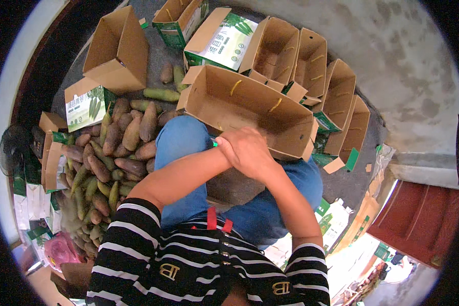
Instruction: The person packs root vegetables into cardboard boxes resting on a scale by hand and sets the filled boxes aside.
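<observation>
In front of my knees stands an open cardboard box (pixel 217 99) with yellow cord handles and its bare inner walls showing. My forearms cross over the box's near edge. My right hand (pixel 250 152) lies on top, its fingers bent around my left wrist. My left hand is hidden beneath it, so its fingers cannot be seen. A tiny bit of something green shows beside my right thumb. To my left lies a large heap of long green and brown, soil-coated radishes (pixel 131 133). A few radishes (pixel 161 94) lie between the heap and the box.
Several open cardboard boxes (pixel 336 89) line the wall at the back right. A printed box (pixel 224 38) stands behind the front one. A tall plain box (pixel 132 51) stands at the back left. A fan (pixel 16 149) and a pink bag (pixel 61 250) are at far left.
</observation>
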Available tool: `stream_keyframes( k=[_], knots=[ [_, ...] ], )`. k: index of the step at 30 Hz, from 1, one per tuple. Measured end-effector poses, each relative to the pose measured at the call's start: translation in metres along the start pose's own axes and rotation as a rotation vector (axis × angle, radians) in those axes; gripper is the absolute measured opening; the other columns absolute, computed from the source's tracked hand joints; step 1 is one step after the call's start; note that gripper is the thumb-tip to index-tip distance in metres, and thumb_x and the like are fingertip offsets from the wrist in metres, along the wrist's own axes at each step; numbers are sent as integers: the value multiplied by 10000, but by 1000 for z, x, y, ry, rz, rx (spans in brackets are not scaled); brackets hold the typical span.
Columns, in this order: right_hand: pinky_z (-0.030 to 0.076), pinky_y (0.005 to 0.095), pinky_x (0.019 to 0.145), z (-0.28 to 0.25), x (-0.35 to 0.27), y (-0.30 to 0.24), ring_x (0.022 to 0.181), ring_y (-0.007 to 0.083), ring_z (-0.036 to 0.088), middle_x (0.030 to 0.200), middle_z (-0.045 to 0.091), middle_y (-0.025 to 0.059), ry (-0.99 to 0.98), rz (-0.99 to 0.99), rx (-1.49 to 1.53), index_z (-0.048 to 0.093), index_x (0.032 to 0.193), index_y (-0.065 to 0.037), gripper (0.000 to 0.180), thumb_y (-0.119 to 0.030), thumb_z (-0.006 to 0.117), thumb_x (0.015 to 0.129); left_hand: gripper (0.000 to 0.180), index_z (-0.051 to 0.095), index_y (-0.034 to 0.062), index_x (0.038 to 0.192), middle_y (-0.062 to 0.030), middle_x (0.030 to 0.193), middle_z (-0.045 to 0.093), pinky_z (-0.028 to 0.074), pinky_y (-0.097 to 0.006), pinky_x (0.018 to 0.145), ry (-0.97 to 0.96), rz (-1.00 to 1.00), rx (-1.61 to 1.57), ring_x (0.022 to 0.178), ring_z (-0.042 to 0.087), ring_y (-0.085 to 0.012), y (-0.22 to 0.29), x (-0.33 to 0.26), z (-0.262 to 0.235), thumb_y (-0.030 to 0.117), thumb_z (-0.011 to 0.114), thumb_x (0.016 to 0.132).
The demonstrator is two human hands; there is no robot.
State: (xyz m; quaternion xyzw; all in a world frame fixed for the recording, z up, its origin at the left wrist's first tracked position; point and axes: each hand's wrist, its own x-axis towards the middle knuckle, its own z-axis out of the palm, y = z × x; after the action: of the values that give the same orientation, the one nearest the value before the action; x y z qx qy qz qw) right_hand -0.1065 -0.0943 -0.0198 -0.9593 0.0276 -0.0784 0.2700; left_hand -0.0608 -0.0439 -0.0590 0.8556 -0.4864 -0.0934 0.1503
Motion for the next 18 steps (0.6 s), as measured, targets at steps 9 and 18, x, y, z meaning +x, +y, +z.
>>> stream_keyframes(
  k=[9, 18],
  knots=[
    [422, 506, 634, -1, 2, -7, 741, 344, 572, 769, 606, 154, -44, 68, -8, 612, 774, -87, 343, -359, 409, 821, 210, 541, 57, 860, -148, 915, 577, 434, -435, 753, -211, -42, 2, 932, 550, -286, -10, 9, -19, 228, 505, 743],
    [430, 511, 703, 12, 2, -8, 776, 351, 593, 795, 619, 168, -122, 164, 141, 639, 747, -68, 409, -395, 399, 800, 293, 495, 37, 958, -175, 969, 549, 413, -435, 787, -493, 384, 2, 965, 523, -310, 11, 16, -16, 245, 513, 752]
  ],
)
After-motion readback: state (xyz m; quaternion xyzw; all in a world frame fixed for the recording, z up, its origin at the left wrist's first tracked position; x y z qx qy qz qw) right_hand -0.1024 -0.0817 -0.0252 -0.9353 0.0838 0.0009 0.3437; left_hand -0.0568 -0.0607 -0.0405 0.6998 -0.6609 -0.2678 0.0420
